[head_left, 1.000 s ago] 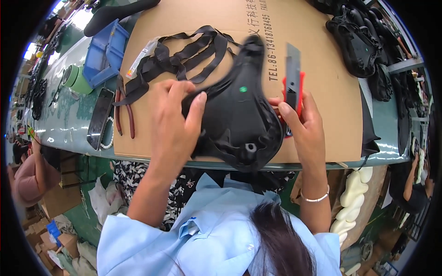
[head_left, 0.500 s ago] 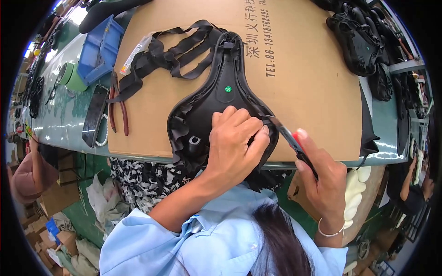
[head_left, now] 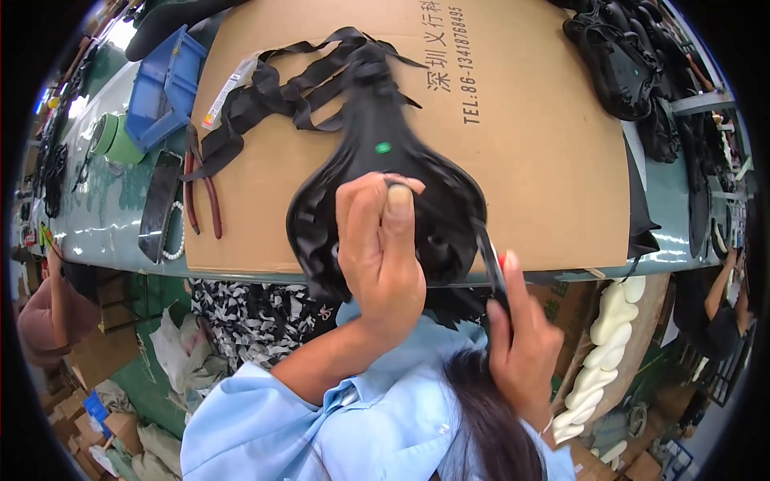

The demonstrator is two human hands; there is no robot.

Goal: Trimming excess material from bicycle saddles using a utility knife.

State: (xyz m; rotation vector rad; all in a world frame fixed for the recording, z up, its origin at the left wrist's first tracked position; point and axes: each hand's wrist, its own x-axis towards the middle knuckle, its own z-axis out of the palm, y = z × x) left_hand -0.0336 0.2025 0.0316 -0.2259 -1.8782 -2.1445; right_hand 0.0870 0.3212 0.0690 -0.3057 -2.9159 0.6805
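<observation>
A black bicycle saddle (head_left: 377, 160), underside up and blurred by motion, lies with its narrow end pointing away from me and its wide end at the table's near edge. My left hand (head_left: 381, 248) is closed over the wide part, thumb and fingers pinched together; a dark bit shows at the fingertips, too blurred to name. In my right hand (head_left: 521, 345) is a utility knife (head_left: 493, 264) with a red part by the thumb. Its blade tip meets the saddle's right edge. Loose black straps (head_left: 281, 88) lie beside the saddle's narrow end.
Cardboard (head_left: 553, 176) covers the table under the saddle. On the left are red-handled pliers (head_left: 212, 204), a phone (head_left: 160, 196), a blue bin (head_left: 164, 88) and a green roll (head_left: 120, 140). More black saddles (head_left: 618, 68) are piled at the far right. Other people work at both sides.
My left hand has turned and shifted left, its fingertips lifting from the saddle's right side. The knife has moved down along the right edge, its blade steeper. The saddle has shifted slightly left.
</observation>
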